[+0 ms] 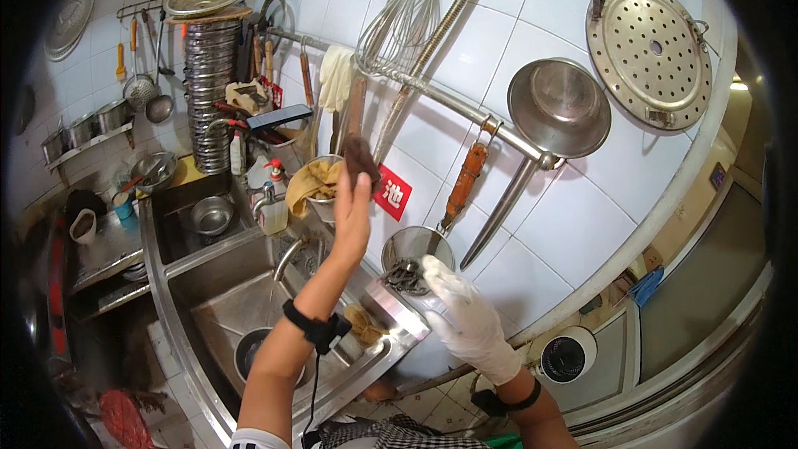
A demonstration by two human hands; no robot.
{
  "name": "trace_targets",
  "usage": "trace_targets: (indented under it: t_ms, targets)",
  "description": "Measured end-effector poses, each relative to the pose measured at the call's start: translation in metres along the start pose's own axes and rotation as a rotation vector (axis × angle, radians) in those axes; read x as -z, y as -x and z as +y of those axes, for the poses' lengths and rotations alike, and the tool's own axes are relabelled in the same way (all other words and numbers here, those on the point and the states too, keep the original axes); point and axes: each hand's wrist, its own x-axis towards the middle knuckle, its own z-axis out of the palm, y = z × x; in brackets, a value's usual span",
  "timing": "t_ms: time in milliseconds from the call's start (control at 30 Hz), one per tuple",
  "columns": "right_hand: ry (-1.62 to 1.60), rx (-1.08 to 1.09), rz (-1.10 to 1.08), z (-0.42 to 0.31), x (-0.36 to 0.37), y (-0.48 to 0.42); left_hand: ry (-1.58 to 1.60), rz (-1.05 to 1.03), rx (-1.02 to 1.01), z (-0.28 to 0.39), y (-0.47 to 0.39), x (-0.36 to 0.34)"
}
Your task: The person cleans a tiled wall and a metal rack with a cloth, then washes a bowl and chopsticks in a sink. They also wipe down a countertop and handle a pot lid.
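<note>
My left hand (353,224) is bare, raised in front of the tiled wall, with its fingers on a dark brown cloth-like piece (361,162). The fingers hide part of that piece. A white glove covers my right hand (464,315), whose thumb stands apart from the fingers. Its fingertips are close to a round mesh strainer (399,243) hanging by an orange-brown handle (467,184). Dark stringy material (408,275) shows at the strainer's lower part. Whether the gloved fingertips touch it I cannot tell.
Below my left arm is a steel sink (218,293) holding a metal bowl (246,349). A curved faucet (288,259) rises behind it. Whisks (405,19), a steel pot (561,109) and a pointed metal tool (502,212) hang along the wall rail (455,96).
</note>
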Motion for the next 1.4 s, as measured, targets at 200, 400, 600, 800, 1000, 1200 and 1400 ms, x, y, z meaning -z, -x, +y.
trace_targets:
  t_ms: [200, 400, 600, 800, 1000, 1200, 1400]
  targets:
    - [0.143, -0.253, 0.081, 0.014, 0.023, 0.036, -0.54, -0.46, -0.366, -0.041, -0.052, -0.076]
    - [0.119, -0.311, 0.132, 0.027, 0.037, 0.067, -0.833, -0.442, -0.497, -0.05, -0.088, -0.099]
    - [0.112, -0.306, 0.102, 0.035, 0.034, 0.064, -0.773, -0.216, -0.37, -0.053, -0.14, -0.096]
    - [0.081, -0.325, 0.069, 0.044, 0.028, 0.056, -0.9, -0.696, -0.733, -0.101, -0.052, -0.039]
    - [0.104, -0.251, 0.043, 0.052, 0.025, 0.03, -0.917, -0.595, -0.778, -0.083, -0.087, -0.054]
    - [0.08, -0.216, 0.116, 0.057, 0.022, 0.002, -0.804, -0.304, -0.594, -0.063, -0.119, -0.079]
    - [0.134, -0.24, 0.116, 0.066, 0.023, 0.023, -0.945, -0.783, -0.692, -0.129, -0.028, -0.001]
